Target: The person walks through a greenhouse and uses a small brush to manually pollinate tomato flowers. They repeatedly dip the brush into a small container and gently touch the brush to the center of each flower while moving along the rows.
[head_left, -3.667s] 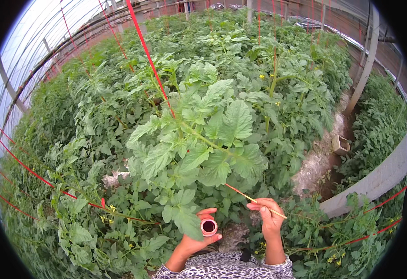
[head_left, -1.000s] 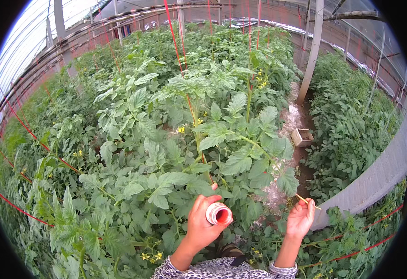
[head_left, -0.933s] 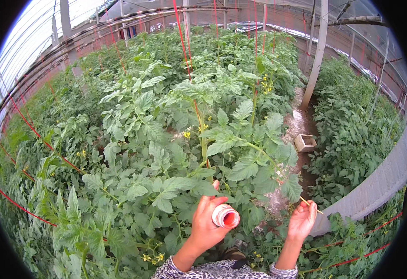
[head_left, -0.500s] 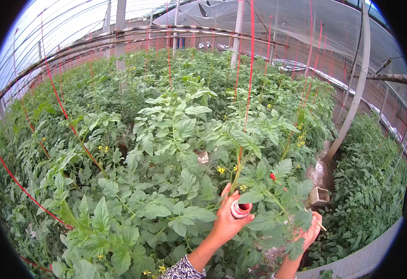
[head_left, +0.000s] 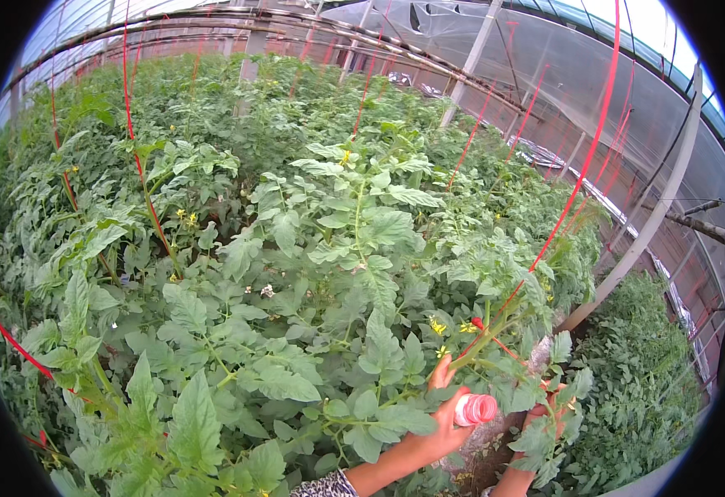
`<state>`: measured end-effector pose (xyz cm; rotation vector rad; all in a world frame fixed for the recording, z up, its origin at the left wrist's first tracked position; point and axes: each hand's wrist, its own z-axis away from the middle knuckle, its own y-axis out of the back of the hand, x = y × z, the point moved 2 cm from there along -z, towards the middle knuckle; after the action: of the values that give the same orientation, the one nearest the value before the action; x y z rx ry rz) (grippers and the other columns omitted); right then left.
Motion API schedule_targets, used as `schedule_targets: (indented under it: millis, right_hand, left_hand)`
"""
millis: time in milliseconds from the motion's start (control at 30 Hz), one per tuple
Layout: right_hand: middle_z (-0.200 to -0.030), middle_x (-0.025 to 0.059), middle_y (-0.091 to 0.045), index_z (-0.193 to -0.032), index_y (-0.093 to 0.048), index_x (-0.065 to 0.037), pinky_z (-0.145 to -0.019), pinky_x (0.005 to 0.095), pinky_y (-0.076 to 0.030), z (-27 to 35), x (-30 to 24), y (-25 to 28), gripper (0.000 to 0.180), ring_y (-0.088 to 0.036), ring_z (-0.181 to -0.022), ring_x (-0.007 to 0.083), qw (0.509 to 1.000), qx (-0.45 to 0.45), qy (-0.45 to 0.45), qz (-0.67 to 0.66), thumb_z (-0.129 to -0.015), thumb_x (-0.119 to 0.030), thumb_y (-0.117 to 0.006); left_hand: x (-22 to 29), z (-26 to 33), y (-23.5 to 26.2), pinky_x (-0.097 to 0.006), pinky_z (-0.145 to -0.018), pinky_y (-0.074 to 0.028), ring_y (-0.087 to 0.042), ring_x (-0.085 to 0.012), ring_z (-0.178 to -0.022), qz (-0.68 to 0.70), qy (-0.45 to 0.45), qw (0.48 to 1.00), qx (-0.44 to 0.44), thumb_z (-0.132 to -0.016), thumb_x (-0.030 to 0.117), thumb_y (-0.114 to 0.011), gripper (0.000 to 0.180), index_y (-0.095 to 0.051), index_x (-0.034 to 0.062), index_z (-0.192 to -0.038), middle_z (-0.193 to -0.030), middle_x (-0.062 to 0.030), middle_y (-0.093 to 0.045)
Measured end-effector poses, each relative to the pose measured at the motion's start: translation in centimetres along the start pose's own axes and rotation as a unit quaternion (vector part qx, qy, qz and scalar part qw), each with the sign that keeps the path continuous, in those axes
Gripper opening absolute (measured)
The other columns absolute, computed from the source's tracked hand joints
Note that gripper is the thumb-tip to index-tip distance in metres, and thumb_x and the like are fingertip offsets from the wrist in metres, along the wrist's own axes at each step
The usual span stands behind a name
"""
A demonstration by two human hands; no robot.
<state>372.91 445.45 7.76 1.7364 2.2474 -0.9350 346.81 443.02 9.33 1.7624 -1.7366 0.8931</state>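
Small round container (head_left: 476,409), white with a pink-red rim, low in the frame and right of centre, mouth turned to the right; gripped in the left hand (head_left: 445,418), fingers curled closed around its body, thumb raised toward the foliage above. Right hand (head_left: 546,418), just beside the container on its right, largely screened by leaves; finger position cannot be told, nor whether it holds anything. Left forearm enters from the lower edge in a patterned sleeve (head_left: 325,485). Directly above the container: a green plant stem (head_left: 482,346) slanting up to the right, bearing small yellow flowers (head_left: 438,326) and a red clip (head_left: 478,323) where a red support string (head_left: 573,195) meets it; the string runs steeply upward to the greenhouse roof. Surrounding: dense tomato plants (head_left: 296,273), broad lobed leaves, filling the frame to the left and centre; further red strings (head_left: 134,145) rising from neighbouring rows. To the right: a pale slanted support post (head_left: 656,219), and a further bed of green plants (head_left: 635,373) beyond it. Overhead: translucent plastic roof sheeting (head_left: 544,58) on metal framing.
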Motion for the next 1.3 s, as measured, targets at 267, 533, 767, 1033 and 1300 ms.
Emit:
schedule_targets:
  millis: [267, 533, 767, 1033, 1300]
  right_hand:
    - [-0.113, 0.0110, -0.057, -0.125, -0.047, -0.004, -0.087, 0.0355, -0.051, -1.6, -2.8, -0.9, 0.034, -0.057, -0.102, 0.0195, 0.962, -0.048, -0.257, -0.084, -0.093, -0.016, -0.054]
    - [-0.079, 0.0102, -0.060, -0.093, -0.054, -0.001, -0.063, 0.0308, -0.054, -5.0, -2.9, -8.9, 0.023, -0.061, -0.067, 0.0195, 0.974, 0.025, -0.157, 0.163, -0.093, -0.023, -0.055]
    - [-0.080, 0.0196, -0.064, -0.097, -0.052, 0.002, -0.047, 0.0343, -0.054, -7.3, -2.1, -10.2, 0.025, -0.063, -0.055, 0.0249, 0.965, -0.026, -0.224, 0.138, -0.086, -0.018, -0.062]
    - [-0.078, 0.0172, -0.064, -0.095, -0.052, 0.002, -0.050, 0.0329, -0.055, -7.8, -2.8, -9.0, 0.030, -0.064, -0.058, 0.0222, 0.964, -0.021, -0.193, 0.181, -0.085, -0.022, -0.066]
    - [-0.076, 0.0131, -0.065, -0.090, -0.054, 0.000, -0.053, 0.0281, -0.053, -9.6, -3.1, -12.4, 0.021, -0.062, -0.057, 0.0173, 0.961, -0.016, -0.193, 0.196, -0.088, -0.020, -0.062]
  left_hand:
    - [0.1, 0.1, -0.2, -0.050, -0.106, -0.031, -0.031, -0.0492, -0.131, -0.021, -0.034, 0.999, 0.016, -0.067, 0.006, -0.075, 0.046, -0.054, -0.0133, -0.103, -0.145, -0.0320, -0.012]
    - [-0.1, 0.3, -0.2, -0.053, -0.104, -0.033, -0.033, -0.0479, -0.130, 0.004, -0.006, 1.000, 0.018, -0.064, 0.009, -0.080, 0.038, -0.060, -0.0031, -0.093, -0.146, -0.0277, -0.013]
    - [-0.5, 1.2, -0.8, -0.048, -0.102, -0.035, -0.034, -0.0439, -0.130, 0.025, 0.001, 1.000, -0.011, -0.066, 0.009, -0.079, 0.042, -0.059, -0.0033, -0.101, -0.149, -0.0222, -0.006]
    - [-0.3, 1.2, -1.1, -0.047, -0.103, -0.035, -0.028, -0.0429, -0.133, 0.055, 0.020, 0.998, -0.018, -0.068, 0.009, -0.078, 0.044, -0.056, -0.0057, -0.103, -0.149, -0.0192, -0.002]
    - [0.5, 0.9, -0.7, -0.049, -0.101, -0.037, -0.033, -0.0468, -0.130, 0.013, -0.011, 1.000, -0.013, -0.071, 0.011, -0.077, 0.041, -0.055, -0.0056, -0.101, -0.148, -0.0238, -0.006]
